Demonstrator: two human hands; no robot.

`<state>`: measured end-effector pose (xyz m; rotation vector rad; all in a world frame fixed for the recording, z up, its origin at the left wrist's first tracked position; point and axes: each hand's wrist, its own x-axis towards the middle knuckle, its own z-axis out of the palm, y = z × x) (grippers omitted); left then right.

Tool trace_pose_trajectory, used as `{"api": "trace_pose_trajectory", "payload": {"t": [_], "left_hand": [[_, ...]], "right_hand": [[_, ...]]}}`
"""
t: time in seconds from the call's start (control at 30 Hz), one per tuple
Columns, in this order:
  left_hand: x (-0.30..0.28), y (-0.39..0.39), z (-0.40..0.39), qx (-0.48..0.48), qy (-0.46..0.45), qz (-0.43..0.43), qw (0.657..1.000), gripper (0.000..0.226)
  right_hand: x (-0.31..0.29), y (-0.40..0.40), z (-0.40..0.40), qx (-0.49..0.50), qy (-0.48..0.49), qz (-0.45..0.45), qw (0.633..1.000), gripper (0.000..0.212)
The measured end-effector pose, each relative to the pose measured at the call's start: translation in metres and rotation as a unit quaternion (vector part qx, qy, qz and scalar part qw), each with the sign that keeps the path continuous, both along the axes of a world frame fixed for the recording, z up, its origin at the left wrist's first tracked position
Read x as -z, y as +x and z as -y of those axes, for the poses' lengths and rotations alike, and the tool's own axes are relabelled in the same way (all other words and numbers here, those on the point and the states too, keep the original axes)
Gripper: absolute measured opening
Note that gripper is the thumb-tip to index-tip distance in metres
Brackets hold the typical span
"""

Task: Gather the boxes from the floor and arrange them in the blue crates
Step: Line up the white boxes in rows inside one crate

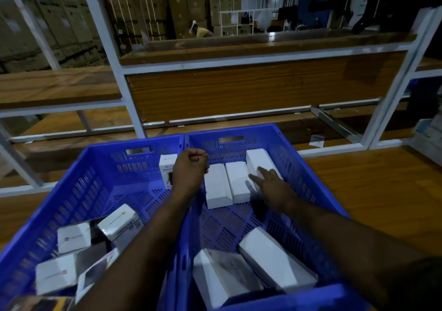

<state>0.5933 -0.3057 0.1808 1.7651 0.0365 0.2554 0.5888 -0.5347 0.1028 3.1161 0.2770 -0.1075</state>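
**Hands over two blue crates**

Nearest the camera, two white boxes [253,272] lay tilted at the near end of the right crate [296,167], and a loose heap of boxes [79,251] filled the near end of the left crate [79,191]. Three white boxes [236,181] stood in a row against the right crate's far wall. The right hand [270,181] lay flat on that row, fingers straight and slightly apart. The left hand [190,169] hovered above the wall between the crates, fingers curled into a fist, holding nothing visible. One printed box [167,170] stood upright at the left crate's far right corner. Wooden shelving [239,90] rose beyond.
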Motion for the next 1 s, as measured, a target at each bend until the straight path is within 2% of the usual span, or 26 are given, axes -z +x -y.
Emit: {"api": "trace_pose_trajectory", "payload": {"t": [0.1,0.17,0.23,0.33,0.4,0.5,0.67,0.83,0.9,0.97,1.0], "left_hand": [[-0.004,-0.002,-0.004,0.032,-0.006,-0.005,0.999,0.011],[-0.005,-0.002,-0.005,0.039,-0.015,-0.006,0.999,0.009],[-0.004,-0.002,-0.004,0.041,-0.009,-0.007,0.999,0.012],[-0.003,-0.001,-0.003,0.041,0.009,-0.007,0.999,0.015],[-0.002,-0.001,-0.003,0.041,0.019,-0.009,0.999,0.014],[-0.002,-0.001,-0.003,0.042,0.029,-0.014,0.999,0.015],[-0.004,0.0,-0.001,0.039,0.035,-0.012,0.999,0.016],[-0.003,0.0,0.0,0.043,0.041,-0.005,0.998,0.016],[-0.003,0.0,0.0,0.045,0.043,-0.005,0.998,0.016],[-0.003,0.0,0.0,0.05,0.051,-0.004,0.997,0.016],[-0.003,0.0,0.001,0.053,0.057,-0.004,0.997,0.015]], "right_hand": [[-0.015,-0.007,-0.012,0.032,0.128,0.019,0.991,0.068],[-0.021,-0.011,-0.021,0.024,0.161,-0.003,0.987,0.062],[-0.018,-0.019,-0.026,-0.027,0.153,-0.104,0.982,0.065],[-0.009,-0.035,-0.033,-0.077,0.084,-0.294,0.949,0.075],[-0.007,-0.038,-0.037,-0.092,0.043,-0.336,0.936,0.079],[-0.012,-0.038,-0.039,-0.088,0.037,-0.347,0.933,0.076],[-0.018,-0.039,-0.042,-0.09,-0.018,-0.385,0.919,0.084],[-0.027,-0.035,-0.037,-0.041,0.021,-0.408,0.912,0.089],[-0.034,-0.03,-0.031,-0.015,0.06,-0.393,0.918,0.075],[-0.037,-0.022,-0.022,0.001,0.129,-0.362,0.923,0.046],[-0.037,-0.018,-0.018,0.01,0.169,-0.334,0.927,0.039]]}}
